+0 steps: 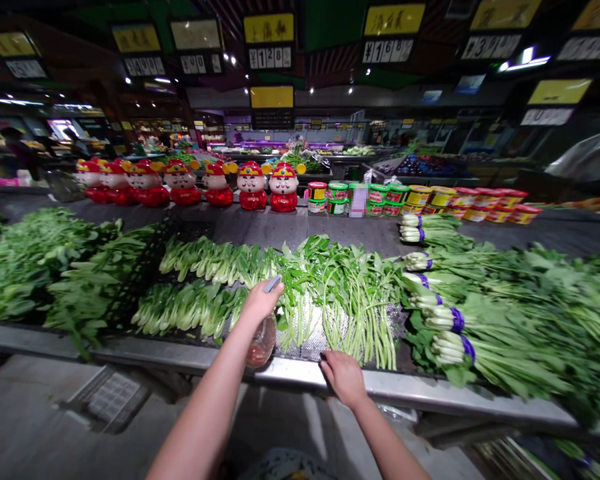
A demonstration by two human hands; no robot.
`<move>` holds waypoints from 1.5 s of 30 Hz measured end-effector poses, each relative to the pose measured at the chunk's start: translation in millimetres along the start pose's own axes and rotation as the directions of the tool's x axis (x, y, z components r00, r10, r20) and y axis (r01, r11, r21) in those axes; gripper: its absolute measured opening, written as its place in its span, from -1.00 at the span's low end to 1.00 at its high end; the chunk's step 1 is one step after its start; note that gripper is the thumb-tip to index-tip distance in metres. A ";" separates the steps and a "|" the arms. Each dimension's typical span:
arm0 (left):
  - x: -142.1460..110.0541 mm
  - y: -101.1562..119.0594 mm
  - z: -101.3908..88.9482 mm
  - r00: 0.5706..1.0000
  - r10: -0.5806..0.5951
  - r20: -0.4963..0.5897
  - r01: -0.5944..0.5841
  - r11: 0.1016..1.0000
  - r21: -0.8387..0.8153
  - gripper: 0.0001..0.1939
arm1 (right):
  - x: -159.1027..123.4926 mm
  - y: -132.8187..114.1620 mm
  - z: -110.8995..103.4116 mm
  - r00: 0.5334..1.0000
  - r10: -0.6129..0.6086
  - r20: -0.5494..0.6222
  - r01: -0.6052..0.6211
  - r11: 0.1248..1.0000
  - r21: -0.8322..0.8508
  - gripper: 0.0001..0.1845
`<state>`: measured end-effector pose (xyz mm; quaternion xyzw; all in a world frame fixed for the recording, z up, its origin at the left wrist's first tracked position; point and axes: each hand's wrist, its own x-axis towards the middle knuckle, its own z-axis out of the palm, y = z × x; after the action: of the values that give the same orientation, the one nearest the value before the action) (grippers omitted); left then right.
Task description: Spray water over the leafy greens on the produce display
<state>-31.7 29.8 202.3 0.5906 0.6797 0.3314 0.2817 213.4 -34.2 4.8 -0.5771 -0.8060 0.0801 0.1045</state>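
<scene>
My left hand (261, 305) is wrapped round a spray bottle with a grey nozzle and a clear, reddish body (263, 343). It is held over the front of the display, pointing at the greens. My right hand (345, 377) rests on the metal front edge (295, 371), fingers loosely bent and holding nothing I can see. Just beyond it lie long-stemmed leafy greens (357, 293), spread on a perforated metal tray (316, 345). Left of the bottle, small bok choy (195, 307) lie in two rows.
Bundles of greens with purple bands (455, 319) lie on the right. Loose leafy greens (30, 267) fill the left, beside a black divider (137, 273). Red figurine jars (253, 187) and stacked tubs (380, 199) line the back ledge. Price signs (269, 41) hang overhead. A crate (111, 399) is on the floor.
</scene>
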 end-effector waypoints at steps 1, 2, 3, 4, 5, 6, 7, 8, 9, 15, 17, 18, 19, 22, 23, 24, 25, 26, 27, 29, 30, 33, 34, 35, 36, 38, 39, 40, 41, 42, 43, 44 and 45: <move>1.1 -4.2 -2.0 1.000 0.008 -0.001 -0.008 1.000 -0.003 -0.65 | 0.3 0.0 -0.1 1.000 0.002 0.001 -0.002 1.000 0.004 -0.51; 2.0 -8.0 -4.4 1.000 0.018 -0.005 -0.018 1.000 -0.003 -0.64 | 0.9 0.0 -0.3 1.000 0.005 0.005 -0.005 1.000 0.009 -0.49; 2.5 -11.5 -7.2 0.999 0.030 -0.012 -0.030 1.000 0.002 -0.64 | 1.8 0.0 -0.5 1.000 0.010 0.010 -0.010 1.000 0.012 -0.48; 2.7 -14.4 -10.2 0.999 0.040 -0.019 -0.039 0.999 0.009 -0.64 | 3.0 -0.2 -0.8 1.000 0.019 0.016 -0.019 1.000 0.015 -0.47; 2.7 -17.0 -13.3 0.998 0.048 -0.027 -0.048 0.999 0.011 -0.64 | 4.7 -0.5 -1.4 0.999 0.032 0.020 -0.032 0.999 0.017 -0.47; 2.5 -19.2 -16.4 0.998 0.054 -0.035 -0.054 0.999 0.007 -0.64 | 6.8 -1.2 -2.2 0.999 0.049 0.022 -0.049 0.999 0.020 -0.46; 2.2 -21.2 -19.4 0.997 0.057 -0.043 -0.057 0.998 -0.003 -0.65 | 9.4 -2.4 -3.4 0.998 0.067 0.021 -0.068 0.997 0.022 -0.46; 1.9 -23.2 -22.1 0.997 0.058 -0.047 -0.059 0.998 -0.017 -0.65 | 12.4 -4.2 -4.8 0.996 0.082 0.019 -0.083 0.996 0.023 -0.46; 1.5 -25.4 -24.6 0.997 0.057 -0.047 -0.059 0.998 -0.032 -0.66 | 15.9 -6.8 -6.5 0.996 0.092 0.015 -0.092 0.995 0.023 -0.46; -4.7 -47.2 -35.0 0.999 0.027 -0.022 -0.029 0.998 -0.056 -0.59 | 41.5 -39.5 -10.5 1.000 0.003 0.007 -0.004 0.999 0.042 -0.50; -8.5 -57.7 -37.6 1.000 0.020 0.002 -0.019 0.997 -0.081 -0.56 | 50.2 -55.1 -7.3 0.999 -0.047 0.017 0.046 0.998 0.052 -0.53; -10.5 -63.0 -38.7 1.000 0.021 0.011 -0.020 0.995 -0.095 -0.55 | 54.5 -63.2 -5.0 0.997 -0.071 0.027 0.070 0.996 0.053 -0.54; -12.5 -68.0 -39.9 1.000 0.026 0.015 -0.024 0.994 -0.105 -0.54 | 58.9 -71.2 -2.4 0.995 -0.095 0.040 0.093 0.994 0.052 -0.55; -17.9 -80.1 -43.5 0.999 0.033 0.019 -0.031 0.994 -0.110 -0.53 | 72.5 -93.6 5.9 0.989 -0.141 0.049 0.139 0.990 0.032 -0.58; -19.7 -82.9 -44.8 0.999 0.025 0.023 -0.023 0.994 -0.109 -0.53 | 77.0 -100.0 8.8 0.989 -0.144 0.045 0.143 0.989 0.027 -0.57; -21.5 -85.3 -46.2 0.999 0.010 0.034 -0.006 0.994 -0.110 -0.54 | 81.3 -105.7 11.6 0.989 -0.144 0.040 0.143 0.989 0.024 -0.56; -23.5 -87.3 -47.6 0.999 -0.011 0.045 0.016 0.993 -0.115 -0.54 | 85.3 -110.6 14.5 0.989 -0.141 0.035 0.140 0.990 0.023 -0.56; -25.5 -89.2 -49.0 0.998 -0.037 0.056 0.044 0.991 -0.123 -0.55 | 88.8 -114.6 17.4 0.990 -0.135 0.029 0.135 0.991 0.025 -0.55; -27.5 -91.3 -50.4 0.996 -0.064 0.065 0.072 0.988 -0.135 -0.56 | 91.6 -117.8 20.2 0.991 -0.128 0.022 0.128 0.991 0.029 -0.55; -31.0 -96.7 -52.9 0.991 -0.116 0.072 0.127 0.979 -0.162 -0.58 | 94.9 -121.3 25.3 0.994 -0.113 0.009 0.112 0.993 0.041 -0.55; -32.4 -100.1 -54.2 0.988 -0.134 0.074 0.144 0.975 -0.167 -0.59 | 95.6 -121.9 27.4 0.995 -0.103 0.005 0.102 0.994 0.048 -0.54; -34.8 -112.1 -58.0 0.987 -0.150 0.054 0.157 0.978 -0.137 -0.59 | 95.0 -121.3 31.4 0.998 -0.069 0.001 0.068 0.995 0.069 -0.53; -35.4 -115.7 -59.4 0.989 -0.141 0.040 0.145 0.982 -0.123 -0.58 | 94.5 -120.9 32.2 0.998 -0.058 0.000 0.058 0.996 0.075 -0.52; -36.1 -118.8 -60.9 0.992 -0.124 0.025 0.126 0.986 -0.111 -0.58 | 94.0 -120.7 32.9 0.999 -0.049 0.000 0.049 0.996 0.078 -0.52; -37.0 -121.1 -62.5 0.994 -0.104 0.012 0.105 0.989 -0.103 -0.58 | 93.5 -120.7 33.5 0.999 -0.042 -0.002 0.042 0.996 0.079 -0.52; -39.3 -122.6 -65.7 0.998 -0.056 0.002 0.056 0.993 -0.102 -0.57 | 92.9 -121.3 34.7 0.999 -0.036 -0.005 0.036 0.997 0.075 -0.51; -40.7 -121.9 -67.3 1.000 -0.031 0.000 0.031 0.993 -0.111 -0.56 | 92.8 -121.7 35.4 0.999 -0.034 -0.007 0.035 0.997 0.073 -0.51; -41.9 -120.4 -68.8 1.000 -0.008 -0.001 0.008 0.992 -0.125 -0.55 | 92.7 -122.2 36.0 0.999 -0.032 -0.008 0.032 0.997 0.071 -0.51; -42.8 -118.1 -70.1 1.000 0.015 -0.003 -0.015 0.990 -0.139 -0.54 | 92.7 -122.7 36.4 1.000 -0.029 -0.007 0.030 0.997 0.071 -0.51; -43.3 -115.2 -71.3 0.999 0.036 -0.004 -0.036 0.988 -0.151 -0.54 | 92.7 -123.1 36.7 1.000 -0.025 -0.005 0.025 0.997 0.072 -0.51; -43.3 -112.1 -72.4 0.999 0.052 -0.007 -0.052 0.986 -0.159 -0.54 | 92.8 -123.5 36.8 1.000 -0.019 -0.002 0.019 0.997 0.073 -0.51; -42.7 -108.8 -73.3 0.998 0.062 -0.008 -0.062 0.985 -0.160 -0.54 | 92.9 -123.7 36.6 1.000 -0.014 0.003 0.013 0.997 0.075 -0.52; -41.5 -105.6 -73.9 0.998 0.067 -0.009 -0.068 0.985 -0.158 -0.55 | 92.9 -124.0 36.2 1.000 -0.010 0.011 0.009 0.997 0.077 -0.52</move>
<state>-148.1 -28.8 165.1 0.5885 0.6313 0.3947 0.3150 61.7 13.7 7.9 -0.5684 -0.8056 0.1138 0.1226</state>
